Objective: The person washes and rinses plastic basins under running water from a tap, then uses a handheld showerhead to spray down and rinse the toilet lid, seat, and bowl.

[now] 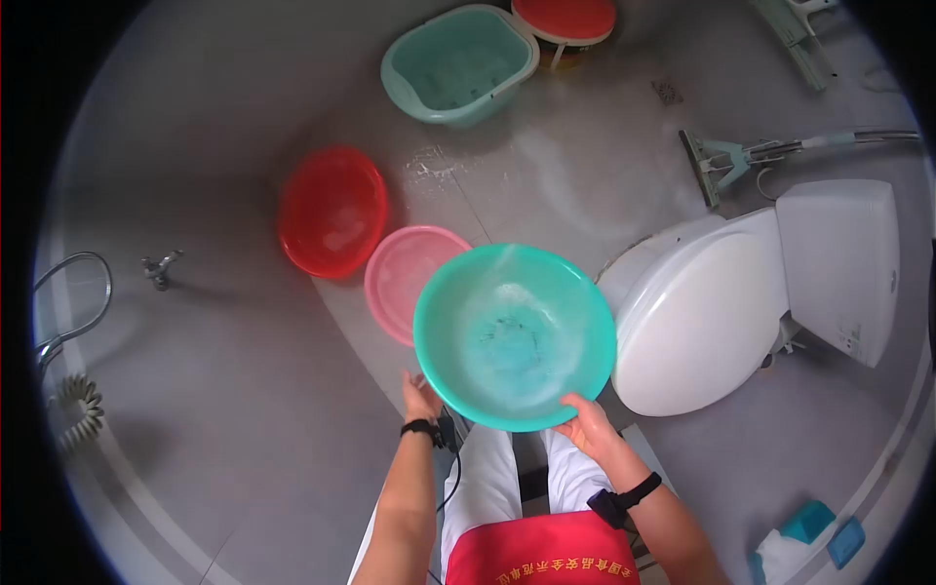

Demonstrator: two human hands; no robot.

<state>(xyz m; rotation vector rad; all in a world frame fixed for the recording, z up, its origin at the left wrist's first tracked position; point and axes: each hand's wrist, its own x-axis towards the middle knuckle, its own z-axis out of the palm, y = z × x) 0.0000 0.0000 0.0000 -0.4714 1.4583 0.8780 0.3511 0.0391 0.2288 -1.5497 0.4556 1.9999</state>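
Observation:
A green plastic basin (515,336) is held up in front of my body, tilted so that its inside faces me. Whitish suds or wet film coat its bottom and sides. My right hand (588,429) grips the near right rim, thumb over the inside edge. On the near left side, my left hand (421,398) holds the basin from outside, its fingers partly hidden by the rim. Behind the green basin a pink basin (400,283) is partly covered. Farther left, a red basin (333,213) leans near the wall.
A white toilet (702,317) with its lid down stands close on the right. Beyond are a teal tub (458,63), a red-lidded bucket (565,19) and a floor squeegee (721,161). A tap (161,268) sticks out from the left wall. White suds (434,166) lie on the floor.

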